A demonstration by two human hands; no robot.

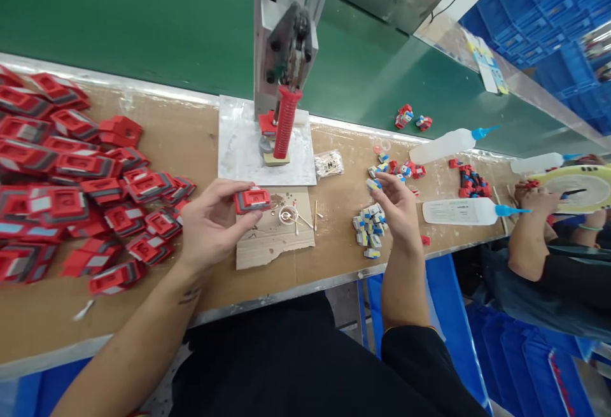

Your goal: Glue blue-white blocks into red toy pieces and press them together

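The left hand (210,223) grips a red-and-grey blocky plastic housing (252,200) between thumb and fingers, above the near-left edge of a torn brown cardboard sheet (277,248). The fingers of the right hand (397,205) appear pinched on a small grey, blue and yellow plastic part (373,184), though its size makes the contact hard to judge. Just below that hand, a cluster of similar small parts (370,227) lies on the brown table (334,239). A metal lever press with a red ribbed handle (287,121) stands beyond the cardboard; many red-and-grey housings (86,165) are heaped at left.
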